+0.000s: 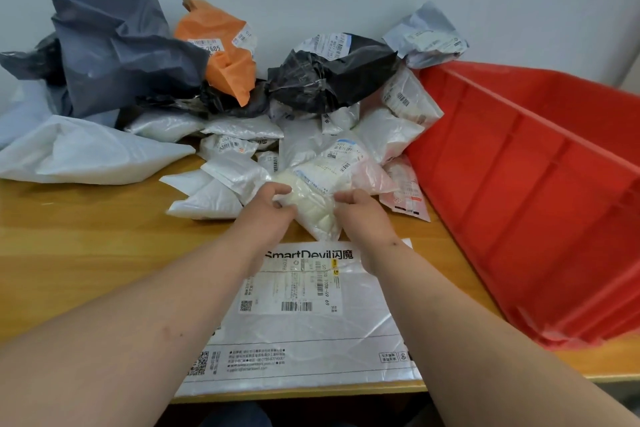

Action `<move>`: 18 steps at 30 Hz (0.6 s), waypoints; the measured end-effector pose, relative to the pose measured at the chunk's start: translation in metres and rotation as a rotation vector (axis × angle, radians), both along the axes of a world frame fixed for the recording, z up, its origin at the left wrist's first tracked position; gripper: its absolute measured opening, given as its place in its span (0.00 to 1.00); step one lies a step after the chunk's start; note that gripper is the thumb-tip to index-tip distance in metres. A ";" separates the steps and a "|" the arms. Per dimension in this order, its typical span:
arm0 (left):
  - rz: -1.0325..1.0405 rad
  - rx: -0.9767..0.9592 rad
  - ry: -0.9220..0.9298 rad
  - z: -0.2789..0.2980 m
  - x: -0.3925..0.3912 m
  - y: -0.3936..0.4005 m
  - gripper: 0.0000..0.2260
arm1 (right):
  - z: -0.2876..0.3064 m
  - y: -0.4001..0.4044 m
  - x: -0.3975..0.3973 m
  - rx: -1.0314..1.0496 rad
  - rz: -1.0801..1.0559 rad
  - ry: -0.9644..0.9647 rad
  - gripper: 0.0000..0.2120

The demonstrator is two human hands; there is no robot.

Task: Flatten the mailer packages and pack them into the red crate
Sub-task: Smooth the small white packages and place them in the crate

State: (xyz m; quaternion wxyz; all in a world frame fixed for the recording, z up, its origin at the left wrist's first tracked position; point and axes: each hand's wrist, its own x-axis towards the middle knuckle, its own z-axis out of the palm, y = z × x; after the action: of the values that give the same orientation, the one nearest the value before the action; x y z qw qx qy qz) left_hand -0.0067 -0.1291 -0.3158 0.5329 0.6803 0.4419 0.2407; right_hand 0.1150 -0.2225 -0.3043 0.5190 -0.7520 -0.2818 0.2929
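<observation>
Both hands were on a small cream mailer (311,208) at the near edge of the pile of mailers (242,135), which lay on the wooden table (86,243) against the wall. The left hand (268,206) had its fingers curled round the mailer's left edge, and the right hand (360,210) pinched its right edge, so each grip was closed on the same package, not spread. The mailer looked puffy and creased, not yet flat. Nearer the person lay a large white printed mailer (304,322), already smoothed out on the table. The red crate (519,191) stood to the right, just beside the pile, and what showed of its inside held no packages. To do this step well, it would probably pay to draw the cream mailer clear of the pile onto the flat one, then press with open palms from the middle outward so trapped air escapes through the open end. Pulling the edges apart too hard could tear the thin film.
</observation>
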 end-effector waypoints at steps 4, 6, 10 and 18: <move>0.282 -0.128 -0.354 0.010 0.009 0.005 0.14 | 0.009 -0.006 0.002 0.156 0.008 0.058 0.18; 0.322 -0.324 -0.524 0.019 0.009 0.006 0.15 | 0.012 -0.009 0.001 0.209 0.011 0.120 0.19; 0.154 -0.380 -0.546 0.034 0.008 -0.005 0.11 | 0.020 -0.015 -0.006 0.308 0.048 0.235 0.18; 0.199 -0.081 -0.510 0.053 -0.021 -0.016 0.14 | 0.025 -0.048 -0.008 0.327 -0.142 0.512 0.10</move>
State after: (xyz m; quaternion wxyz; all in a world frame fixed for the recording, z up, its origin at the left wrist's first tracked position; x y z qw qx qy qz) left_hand -0.0282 -0.1456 -0.2628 0.6274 0.5291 0.3674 0.4376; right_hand 0.1067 -0.2705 -0.2798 0.7064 -0.5780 -0.1320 0.3866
